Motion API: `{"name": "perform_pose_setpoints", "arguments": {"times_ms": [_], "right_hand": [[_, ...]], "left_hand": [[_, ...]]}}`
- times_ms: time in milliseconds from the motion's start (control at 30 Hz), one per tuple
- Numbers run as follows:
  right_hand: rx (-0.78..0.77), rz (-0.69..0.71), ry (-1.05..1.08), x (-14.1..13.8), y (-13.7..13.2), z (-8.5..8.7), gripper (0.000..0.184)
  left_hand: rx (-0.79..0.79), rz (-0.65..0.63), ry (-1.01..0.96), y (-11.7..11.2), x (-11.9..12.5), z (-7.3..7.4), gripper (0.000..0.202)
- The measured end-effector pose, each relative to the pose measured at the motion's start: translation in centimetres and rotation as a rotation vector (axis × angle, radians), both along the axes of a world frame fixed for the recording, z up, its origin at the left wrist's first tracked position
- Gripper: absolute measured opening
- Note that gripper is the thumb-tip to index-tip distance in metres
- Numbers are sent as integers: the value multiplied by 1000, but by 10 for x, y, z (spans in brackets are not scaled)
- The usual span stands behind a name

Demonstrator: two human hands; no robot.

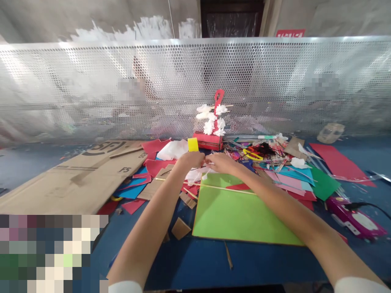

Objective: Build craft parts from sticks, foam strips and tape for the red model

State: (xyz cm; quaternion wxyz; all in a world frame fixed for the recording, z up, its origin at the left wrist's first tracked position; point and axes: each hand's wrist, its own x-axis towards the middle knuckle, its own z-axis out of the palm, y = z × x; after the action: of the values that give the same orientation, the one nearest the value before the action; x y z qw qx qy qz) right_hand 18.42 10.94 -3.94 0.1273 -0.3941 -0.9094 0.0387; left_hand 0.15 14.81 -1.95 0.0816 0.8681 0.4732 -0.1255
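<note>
Both my arms reach forward over a blue table [201,264]. My left hand [191,159] and my right hand [221,162] meet above the far edge of a green sheet [241,211]. Together they pinch a crumpled piece of white tissue [195,175], fingers closed on it. A thin wooden stick [226,188] lies across the green sheet just below the hands. Beyond the hands stands a red paper model [214,130] with white tissue flowers on it, and a small yellow block [192,144] sits beside its base.
A large flat cardboard sheet [70,175] lies at the left. Coloured paper scraps, yellow scissors [252,154] and a purple glue gun [351,215] with its cord crowd the right side. A perforated metal screen [195,85] walls off the back.
</note>
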Motion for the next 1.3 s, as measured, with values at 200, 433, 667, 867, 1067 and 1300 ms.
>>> {"name": "perform_pose_setpoints", "arguments": {"times_ms": [200, 433, 667, 867, 1067, 1300], "right_hand": [[0, -61, -43, -5, 0, -5, 26], [44, -47, -48, -9, 2, -11, 28], [58, -24, 74, -6, 3, -5, 27], [50, -60, 80, -4, -2, 3, 28], [12, -73, 113, -2, 0, 2, 27], [1, -71, 117, 2, 3, 5, 26]], "left_hand": [[20, -9, 74, -5, 0, 0, 19], [-92, -35, 40, -13, -5, 22, 27], [-136, -59, -63, -17, -8, 35, 23], [-104, -90, -109, -13, -13, 33, 27], [-26, -120, -251, -17, -17, 38, 32], [55, -174, -286, -22, -7, 43, 26]]}}
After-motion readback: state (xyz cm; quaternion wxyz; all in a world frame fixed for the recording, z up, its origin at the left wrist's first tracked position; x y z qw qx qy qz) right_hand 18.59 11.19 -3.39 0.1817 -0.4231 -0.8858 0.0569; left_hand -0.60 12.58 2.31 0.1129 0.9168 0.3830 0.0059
